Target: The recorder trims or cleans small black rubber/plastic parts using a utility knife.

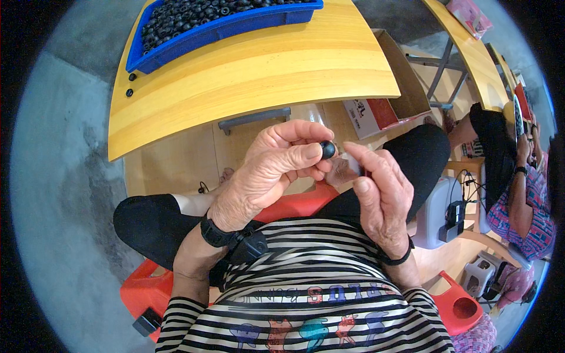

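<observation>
Between the thumb and fingers of my left hand (pixel 268 162) is a small, round, glossy black part (pixel 328 149). It is held in front of my body, past the table's near edge. My right hand (pixel 384 197) is close by on its right, with index finger and thumb bent toward the part. Something pale and dark shows between those right fingers, too small and hidden to name. A brownish, blurred patch lies between the two hands, and I cannot tell what it is.
A blue tray (pixel 235 32) full of similar black parts stands on the yellow wooden table (pixel 265 76). Two loose black parts (pixel 129 93) lie near the table's left edge. An open cardboard box (pixel 406 88) is beneath, at right. Another person (pixel 524 200) sits far right.
</observation>
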Tool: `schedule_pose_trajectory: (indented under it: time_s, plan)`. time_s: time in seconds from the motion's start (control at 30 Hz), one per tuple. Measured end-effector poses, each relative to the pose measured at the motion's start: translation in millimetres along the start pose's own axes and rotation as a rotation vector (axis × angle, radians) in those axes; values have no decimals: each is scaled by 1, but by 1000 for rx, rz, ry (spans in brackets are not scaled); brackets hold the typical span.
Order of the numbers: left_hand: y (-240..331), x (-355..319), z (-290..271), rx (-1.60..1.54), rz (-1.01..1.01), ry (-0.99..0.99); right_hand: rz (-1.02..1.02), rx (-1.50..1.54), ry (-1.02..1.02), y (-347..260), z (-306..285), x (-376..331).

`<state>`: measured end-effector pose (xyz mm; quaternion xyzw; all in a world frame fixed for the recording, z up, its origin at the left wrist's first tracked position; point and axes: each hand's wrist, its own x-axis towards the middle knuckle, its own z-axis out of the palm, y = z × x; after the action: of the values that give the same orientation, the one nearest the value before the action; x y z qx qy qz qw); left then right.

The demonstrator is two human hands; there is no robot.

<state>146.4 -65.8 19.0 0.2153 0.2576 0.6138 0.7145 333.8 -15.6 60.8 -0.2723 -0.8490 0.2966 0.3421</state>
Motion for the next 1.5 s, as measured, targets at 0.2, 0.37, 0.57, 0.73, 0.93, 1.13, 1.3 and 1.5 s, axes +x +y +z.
schedule_pose_trajectory:
  time_s: [0.2, 0.37, 0.57, 0.73, 0.93, 1.13, 1.3, 1.5]
  plan:
    - [0, 0, 1, 12, 12, 1, -63, -26, 18, 3, 9, -1]
    - [0, 0, 0, 12, 7, -10, -76, -49, 26, 0, 9, 3]
    - [-2, 3, 1, -48, 38, -35, -90, -78, 40, 0, 9, 5]
    - [-3, 4, -2, -99, 46, -68, -86, -78, 53, 1, 10, 5]
    - [-1, 3, 1, 14, 19, -2, -88, -78, 63, 3, 10, 6]
    - [-3, 4, -1, 22, 32, 6, -63, -55, 76, 6, 13, 7]
    - [-5, 4, -3, 37, 43, 19, -82, -49, 95, 11, 14, 8]
    - [-7, 5, -6, 43, 52, 25, -69, -29, 120, 15, 17, 8]
